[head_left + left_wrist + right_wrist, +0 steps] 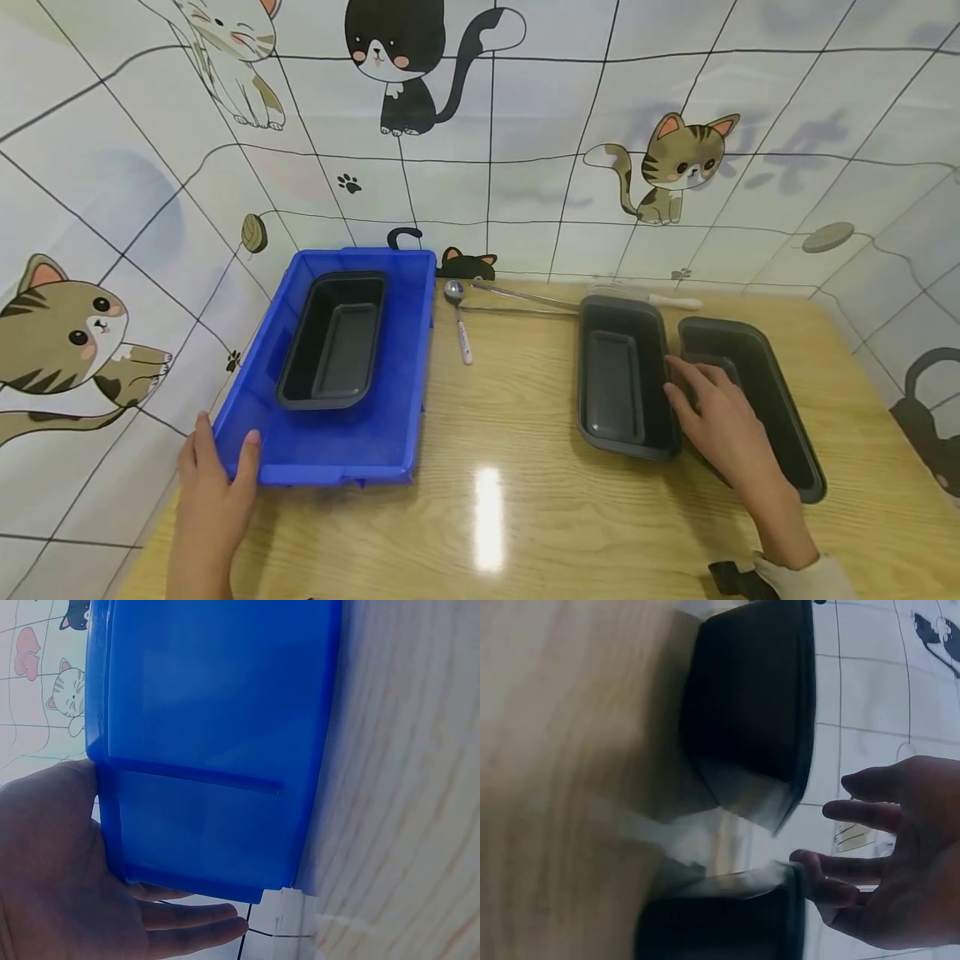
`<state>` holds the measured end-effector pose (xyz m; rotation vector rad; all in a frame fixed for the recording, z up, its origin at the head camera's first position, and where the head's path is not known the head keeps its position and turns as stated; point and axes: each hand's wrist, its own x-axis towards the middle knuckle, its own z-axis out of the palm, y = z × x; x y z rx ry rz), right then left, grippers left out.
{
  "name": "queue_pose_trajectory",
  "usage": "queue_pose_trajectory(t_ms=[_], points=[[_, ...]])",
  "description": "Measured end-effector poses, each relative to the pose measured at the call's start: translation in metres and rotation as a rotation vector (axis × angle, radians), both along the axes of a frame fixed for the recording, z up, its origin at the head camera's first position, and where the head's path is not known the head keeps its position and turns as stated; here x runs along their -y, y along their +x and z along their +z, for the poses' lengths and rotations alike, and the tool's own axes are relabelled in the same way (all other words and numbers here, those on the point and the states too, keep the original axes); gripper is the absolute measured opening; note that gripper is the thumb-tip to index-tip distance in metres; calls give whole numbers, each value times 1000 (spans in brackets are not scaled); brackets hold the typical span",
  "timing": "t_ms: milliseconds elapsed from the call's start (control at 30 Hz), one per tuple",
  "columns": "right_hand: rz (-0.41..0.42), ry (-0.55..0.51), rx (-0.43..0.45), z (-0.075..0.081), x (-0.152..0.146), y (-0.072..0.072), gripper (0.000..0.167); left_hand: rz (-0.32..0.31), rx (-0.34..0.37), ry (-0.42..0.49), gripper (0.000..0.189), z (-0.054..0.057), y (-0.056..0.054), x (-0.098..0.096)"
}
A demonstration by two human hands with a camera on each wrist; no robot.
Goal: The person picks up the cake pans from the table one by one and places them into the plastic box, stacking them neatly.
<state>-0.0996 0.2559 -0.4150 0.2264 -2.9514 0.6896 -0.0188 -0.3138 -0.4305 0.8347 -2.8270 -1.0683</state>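
Observation:
My left hand (213, 487) rests at the near-left corner of a blue plastic tray (337, 471), thumb by the near rim and straight fingers along the left side. In the left wrist view, that hand (67, 877) spans the tray's corner. A dark grey loaf pan (333, 346) sits inside the tray. On the right, my right hand (720, 417) hovers with loosely bent fingers, fingertips right at the right rim of a second loaf pan (615, 392). Under that hand lies a third loaf pan (787, 442), partly hidden. The right wrist view shows the fingers (862, 817) spread.
A spoon (460, 325) lies right of the tray. Behind the second pan are thin metal utensils (525, 294) and a whisk with a white handle (675, 302). Cat-print sheeting (540, 183) rises behind the wooden table (420, 542).

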Motion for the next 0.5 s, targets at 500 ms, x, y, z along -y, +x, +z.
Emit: queue_pose_trajectory(t_ms=[500], points=[[-11,-83,139,-17,23,-9,54,-6,-8,8,85,3,2,-1]])
